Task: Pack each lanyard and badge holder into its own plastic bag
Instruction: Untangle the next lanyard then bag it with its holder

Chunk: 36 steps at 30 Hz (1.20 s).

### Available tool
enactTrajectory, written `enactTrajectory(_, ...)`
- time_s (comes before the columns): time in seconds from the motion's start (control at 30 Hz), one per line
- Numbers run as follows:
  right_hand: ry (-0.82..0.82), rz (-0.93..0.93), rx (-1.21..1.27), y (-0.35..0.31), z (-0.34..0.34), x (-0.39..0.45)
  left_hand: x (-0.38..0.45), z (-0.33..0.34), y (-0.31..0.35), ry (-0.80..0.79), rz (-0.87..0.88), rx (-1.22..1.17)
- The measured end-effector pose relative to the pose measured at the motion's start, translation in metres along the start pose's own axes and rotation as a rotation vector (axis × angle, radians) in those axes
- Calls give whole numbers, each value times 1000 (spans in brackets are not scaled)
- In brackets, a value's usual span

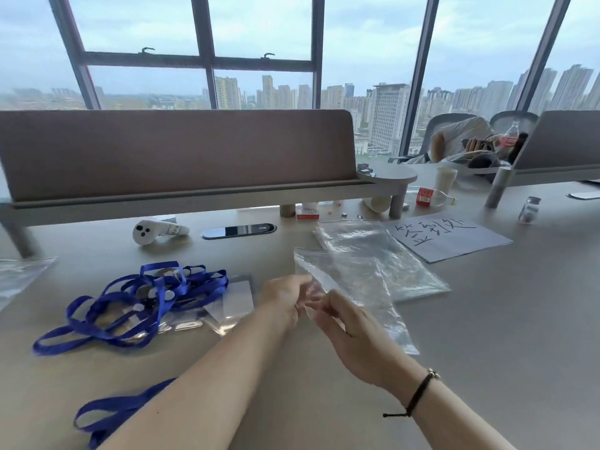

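Both hands [311,303] pinch a clear plastic bag [350,280], its edges barely visible.

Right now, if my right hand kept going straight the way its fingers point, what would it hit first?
Probably the left hand. The right hand's fingers point up-left at it, both pinching the same bag edge, so almost no gap remains. Depth is hard to judge.

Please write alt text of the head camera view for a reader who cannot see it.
Both hands, left hand and right hand, pinch the edge of a clear plastic bag over a desk. Tangled blue lanyards with badge holders lie left; more bags lie behind.
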State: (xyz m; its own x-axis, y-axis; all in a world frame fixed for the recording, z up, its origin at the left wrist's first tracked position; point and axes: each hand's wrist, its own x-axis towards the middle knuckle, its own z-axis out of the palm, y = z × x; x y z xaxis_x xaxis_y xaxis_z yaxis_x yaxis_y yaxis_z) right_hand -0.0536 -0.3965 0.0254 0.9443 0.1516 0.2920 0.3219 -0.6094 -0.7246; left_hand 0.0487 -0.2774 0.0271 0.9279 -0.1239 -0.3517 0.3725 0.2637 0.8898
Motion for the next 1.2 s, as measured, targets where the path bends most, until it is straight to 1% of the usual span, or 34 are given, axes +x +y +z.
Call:
enactTrajectory(0.07, -42, -27, -3, -12, 5, -13, -2, -22, 9, 1, -1, -21)
enactTrajectory(0.17, -98, -17, 27, -25, 10, -24, -11, -56, 25, 77, 55, -64)
enactTrajectory(0.33, -131, 11, 77, -34, 18, -28, -43, -101, 42, 54, 54, -140)
enactTrajectory(0.53, -214, 76, -101, -25, 12, -45, -107, -143, 41, 68, 113, 2)
enactTrajectory(0.63, -327, 125, -195, -23, 7, -42, -131, -158, 32, 73, 150, 218)
enactTrajectory(0.7, -283, 127, -258, -28, 10, -33, -145, -162, 25, 86, 190, 354)
enactTrajectory(0.77, -155, 143, -206, -41, 20, -20, -155, -163, 18, 86, 243, 449)
enactTrajectory(0.87, 26, 168, -177, -70, 48, -1, -163, -161, 5, 136, 381, 634)
enactTrajectory(0.93, 91, 182, -193, -89, 68, 6, -167, -156, -6, 167, 476, 730)
enactTrajectory(1.03, 124, 215, -179, -112, 85, 13, -171, -149, -17, 197, 575, 801)
enactTrajectory(1.1, 138, 209, -185, -117, 90, 17, -171, -146, -22, 202, 600, 842)
enactTrajectory(1.17, 127, 188, -153, -114, 95, 19, -170, -147, -23, 163, 580, 844)
enactTrajectory(1.2, 113, 166, -149, -112, 97, 18, -170, -149, -22, 112, 542, 804)
